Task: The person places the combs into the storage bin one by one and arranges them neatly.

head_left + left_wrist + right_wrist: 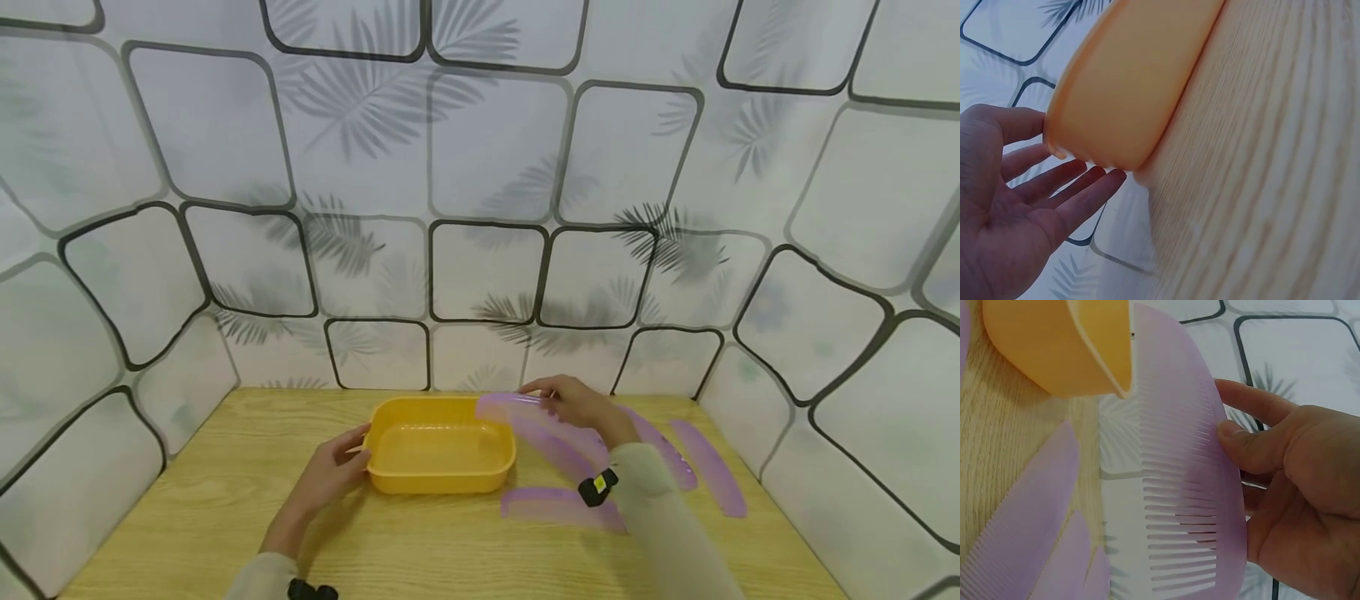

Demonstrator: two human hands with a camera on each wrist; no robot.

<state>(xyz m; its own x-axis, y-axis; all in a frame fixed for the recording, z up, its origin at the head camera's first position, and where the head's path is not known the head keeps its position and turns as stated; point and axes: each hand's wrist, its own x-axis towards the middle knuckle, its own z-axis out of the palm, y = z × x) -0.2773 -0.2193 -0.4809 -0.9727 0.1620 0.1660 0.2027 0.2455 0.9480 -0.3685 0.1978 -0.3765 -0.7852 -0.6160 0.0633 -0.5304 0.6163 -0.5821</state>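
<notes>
A shallow yellow plastic tray (442, 482) with rounded corners stands on the wooden table. At its left end, my left hand (337, 467) touches the rim and end wall; in the left wrist view its fingers (1088, 199) look mostly straight against the tray (1129, 75). My right hand (573, 402) pinches a translucent purple comb (1172, 419) by its curved back, between thumb and fingers. The held comb (504, 403) reaches over the tray's right rear corner, raised off the table.
Several more purple combs lie right of the tray: one near the front (551, 498), others further right, including the outermost comb (711, 467). A wall covering (487, 275) with outlined blocks and leaf prints encloses the table's back and sides. Wood table (195, 508) shows at left.
</notes>
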